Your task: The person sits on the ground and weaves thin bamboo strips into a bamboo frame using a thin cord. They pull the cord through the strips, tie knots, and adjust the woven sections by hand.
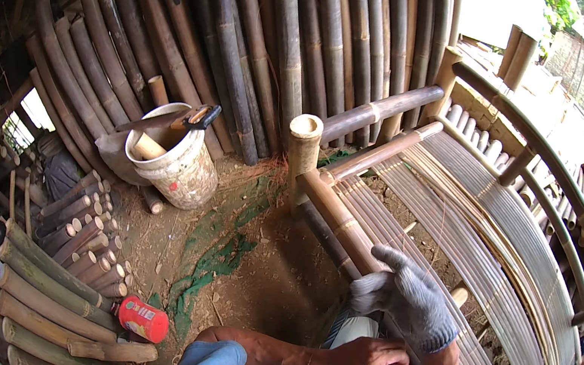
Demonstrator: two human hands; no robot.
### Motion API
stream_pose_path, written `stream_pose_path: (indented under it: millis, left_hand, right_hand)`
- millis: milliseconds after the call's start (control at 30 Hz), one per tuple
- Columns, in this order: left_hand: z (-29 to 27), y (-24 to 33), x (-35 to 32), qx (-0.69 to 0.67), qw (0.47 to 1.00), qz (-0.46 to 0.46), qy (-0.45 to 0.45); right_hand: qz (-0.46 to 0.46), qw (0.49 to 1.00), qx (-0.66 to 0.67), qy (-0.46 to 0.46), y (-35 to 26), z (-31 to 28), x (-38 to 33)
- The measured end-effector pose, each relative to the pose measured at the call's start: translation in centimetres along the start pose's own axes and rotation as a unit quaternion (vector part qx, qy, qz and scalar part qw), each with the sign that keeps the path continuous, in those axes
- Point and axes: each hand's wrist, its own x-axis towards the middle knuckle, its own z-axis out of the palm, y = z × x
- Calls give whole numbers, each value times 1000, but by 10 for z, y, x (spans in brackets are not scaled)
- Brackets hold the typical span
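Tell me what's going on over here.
Someone is at a sturdy brown bamboo frame fitted with slim, pale slats. The right hand, in a grey knit glove, is over its thick near rail; contact is hard to judge. The bare left hand is close to the body, fingers curled; whether it holds anything is unclear. Off to the left, a dark-handled handsaw lies across a dirty white bucket.

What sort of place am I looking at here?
Probably a bamboo workshop: tall poles stand in a row, cut pieces are piled at left, and a saw rests on a bucket.
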Motion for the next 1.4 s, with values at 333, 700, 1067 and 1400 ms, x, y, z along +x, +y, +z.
stream_pose_path:
  millis: [333,700,1067,1400]
  left_hand:
    - [-117,-13,-116,-210,917,-272,202]
    - [-336,-7,-205,688,530,-390,307]
    - [-482,24,-76,-89,694,-64,712]
    - [170,-68,109,-421,793,-393,-199]
  right_hand:
    - [-334,870,58,358,-58,-166,-220]
    - [-454,651,137,593,16,-349,-614]
    - [-363,356,-127,851,47,-266,-849]
    - [-46,547,-657,516,71,-108,-326]
